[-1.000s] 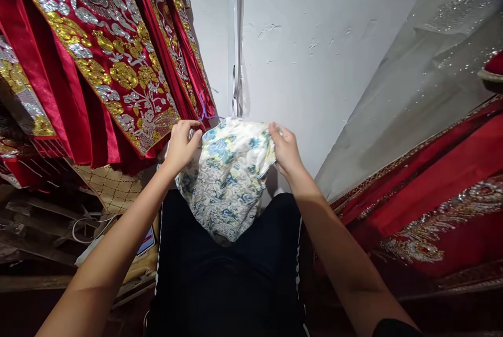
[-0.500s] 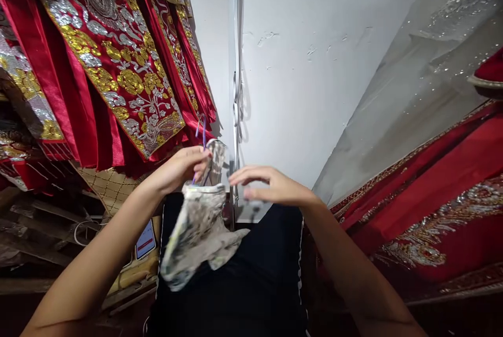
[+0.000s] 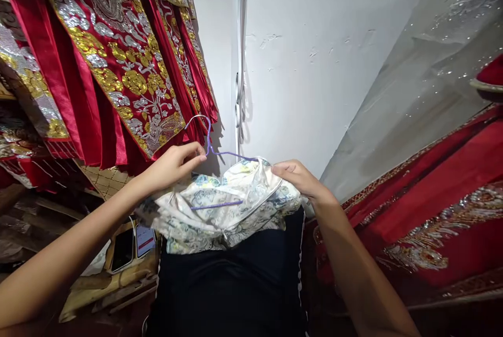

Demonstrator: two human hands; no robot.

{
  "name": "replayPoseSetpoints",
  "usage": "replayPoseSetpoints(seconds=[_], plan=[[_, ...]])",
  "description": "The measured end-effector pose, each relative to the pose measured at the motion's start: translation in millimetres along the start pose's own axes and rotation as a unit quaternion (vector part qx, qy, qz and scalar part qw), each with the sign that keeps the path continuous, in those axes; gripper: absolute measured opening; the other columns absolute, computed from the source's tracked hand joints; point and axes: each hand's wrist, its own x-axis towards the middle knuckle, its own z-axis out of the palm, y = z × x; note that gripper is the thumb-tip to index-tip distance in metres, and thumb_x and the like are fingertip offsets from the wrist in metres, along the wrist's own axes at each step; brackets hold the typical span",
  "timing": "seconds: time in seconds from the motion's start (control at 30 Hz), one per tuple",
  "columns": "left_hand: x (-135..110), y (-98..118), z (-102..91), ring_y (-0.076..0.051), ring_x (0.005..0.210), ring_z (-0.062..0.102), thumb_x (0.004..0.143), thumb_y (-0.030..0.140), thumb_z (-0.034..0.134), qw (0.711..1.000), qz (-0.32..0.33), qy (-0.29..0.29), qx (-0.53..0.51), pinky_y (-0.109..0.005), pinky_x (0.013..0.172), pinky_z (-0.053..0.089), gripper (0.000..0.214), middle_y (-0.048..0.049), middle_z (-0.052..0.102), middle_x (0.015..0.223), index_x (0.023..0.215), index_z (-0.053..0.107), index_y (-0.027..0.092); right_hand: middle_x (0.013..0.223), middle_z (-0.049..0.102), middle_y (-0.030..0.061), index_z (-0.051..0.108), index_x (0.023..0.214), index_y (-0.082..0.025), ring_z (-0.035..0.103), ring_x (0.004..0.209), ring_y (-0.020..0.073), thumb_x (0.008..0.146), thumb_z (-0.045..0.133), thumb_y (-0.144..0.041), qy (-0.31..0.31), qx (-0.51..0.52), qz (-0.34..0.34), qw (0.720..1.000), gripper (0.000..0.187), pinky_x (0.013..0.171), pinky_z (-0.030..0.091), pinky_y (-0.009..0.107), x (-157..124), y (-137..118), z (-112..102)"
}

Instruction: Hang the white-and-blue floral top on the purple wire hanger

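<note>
A purple wire hanger (image 3: 209,144) sits partly inside a pale garment with a blue and yellow floral print (image 3: 220,221). My left hand (image 3: 181,163) is closed on the hanger just below its hook, thumb and fingers pinching the wire. At the other end, my right hand (image 3: 295,175) grips the garment's edge near the hanger's right arm. The hanger's lower bar shows through the neck opening. The garment is spread sideways in front of my dark clothing, its lower part bunched up. Some of my right fingers are hidden behind the cloth.
Red costumes with gold and silver embroidery (image 3: 135,85) hang at the left. A metal rod (image 3: 240,64) runs up the white wall (image 3: 298,101). Red beaded fabric (image 3: 440,221) and sheer sparkly fabric (image 3: 396,90) hang on the right. Two phones (image 3: 145,241) lie on a wooden surface at lower left.
The garment has turned from narrow and hanging to spread broadside. My right hand has moved right and taken hold of it. The hanger's hook now shows fully above my left hand.
</note>
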Motion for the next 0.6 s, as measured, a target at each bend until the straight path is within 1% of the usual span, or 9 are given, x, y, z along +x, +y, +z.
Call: replayPoseSetpoints(seconds=[0.07, 0.13, 0.17, 0.2, 0.23, 0.3, 0.4, 0.47, 0.6], plan=[[3, -11, 5.7, -0.019, 0.086, 0.059, 0.097, 0.034, 0.049, 0.993, 0.034, 0.106, 0.035, -0.031, 0.078, 0.045, 0.022, -0.0052, 0.064, 0.095, 0.109, 0.060, 0.019, 0.064, 0.067, 0.0035, 0.072, 0.072, -0.017, 0.060, 0.053, 0.0178, 0.077, 0.074, -0.058, 0.052, 0.064, 0.022, 0.996, 0.041, 0.052, 0.046, 0.030, -2, -2, -9], [3, -19, 11.9, -0.024, 0.102, 0.058, 0.093, 0.028, 0.055, 0.964, 0.072, 0.236, 0.093, -0.037, 0.089, 0.045, 0.021, -0.0105, 0.063, 0.107, 0.111, 0.061, 0.018, 0.068, 0.071, 0.0046, 0.073, 0.077, -0.018, 0.064, 0.055, 0.0196, 0.075, 0.078, -0.056, 0.139, 0.132, 0.012, 0.982, 0.037, 0.055, 0.051, 0.031, 1, -5, -18], [2, -22, 15.8, -0.026, 0.104, 0.056, 0.091, 0.026, 0.057, 0.948, 0.093, 0.280, 0.119, -0.040, 0.091, 0.044, 0.019, -0.0114, 0.062, 0.107, 0.108, 0.063, 0.019, 0.069, 0.072, 0.0047, 0.074, 0.078, -0.019, 0.066, 0.057, 0.0203, 0.073, 0.079, -0.055, 0.182, 0.159, -0.004, 0.970, 0.037, 0.056, 0.053, 0.032, 4, -7, -21], [2, -23, 20.7, -0.026, 0.102, 0.057, 0.089, 0.024, 0.059, 0.939, 0.112, 0.294, 0.137, -0.041, 0.091, 0.043, 0.018, -0.0110, 0.063, 0.103, 0.106, 0.064, 0.019, 0.071, 0.073, 0.0048, 0.074, 0.079, -0.019, 0.068, 0.059, 0.0211, 0.072, 0.080, -0.054, 0.215, 0.180, -0.021, 0.960, 0.036, 0.057, 0.054, 0.031, 9, -9, -23], [1, -23, 26.5, -0.026, 0.098, 0.058, 0.089, 0.023, 0.058, 0.941, 0.128, 0.279, 0.144, -0.040, 0.089, 0.043, 0.018, -0.0096, 0.064, 0.098, 0.105, 0.065, 0.020, 0.072, 0.073, 0.0050, 0.073, 0.080, -0.019, 0.069, 0.062, 0.0219, 0.071, 0.081, -0.053, 0.235, 0.195, -0.036, 0.952, 0.036, 0.058, 0.055, 0.031, 14, -12, -24], [3, -20, 40.9, -0.022, 0.085, 0.060, 0.091, 0.021, 0.054, 0.966, 0.132, 0.185, 0.123, -0.036, 0.083, 0.044, 0.026, -0.0059, 0.065, 0.088, 0.116, 0.063, 0.022, 0.073, 0.074, 0.0057, 0.073, 0.081, -0.018, 0.072, 0.069, 0.0238, 0.071, 0.081, -0.052, 0.251, 0.207, -0.061, 0.944, 0.036, 0.060, 0.056, 0.032, 25, -18, -21], [11, -13, 65.7, -0.020, 0.074, 0.062, 0.096, 0.025, 0.045, 0.995, 0.053, 0.056, 0.065, -0.030, 0.070, 0.044, 0.047, -0.0024, 0.067, 0.084, 0.143, 0.045, 0.025, 0.074, 0.075, 0.0072, 0.073, 0.083, -0.016, 0.074, 0.078, 0.0264, 0.073, 0.080, -0.053, 0.265, 0.203, -0.089, 0.938, 0.039, 0.066, 0.059, 0.034, 35, -24, -12], [17, -11, 80.7, -0.020, 0.072, 0.064, 0.097, 0.028, 0.044, 0.999, 0.003, 0.017, 0.048, -0.028, 0.065, 0.042, 0.052, -0.0020, 0.068, 0.084, 0.149, 0.037, 0.027, 0.076, 0.075, 0.0076, 0.073, 0.085, -0.016, 0.074, 0.081, 0.0270, 0.074, 0.079, -0.052, 0.285, 0.205, -0.096, 0.931, 0.039, 0.068, 0.060, 0.035, 32, -21, -10], [21, -13, 101.8, -0.023, 0.073, 0.065, 0.097, 0.032, 0.045, 0.998, -0.023, -0.037, 0.047, -0.028, 0.061, 0.039, 0.044, -0.0037, 0.070, 0.083, 0.140, 0.046, 0.026, 0.080, 0.076, 0.0066, 0.073, 0.090, -0.017, 0.075, 0.080, 0.0266, 0.078, 0.077, -0.050, 0.324, 0.210, -0.090, 0.918, 0.035, 0.068, 0.061, 0.035, 16, -5, -20]])
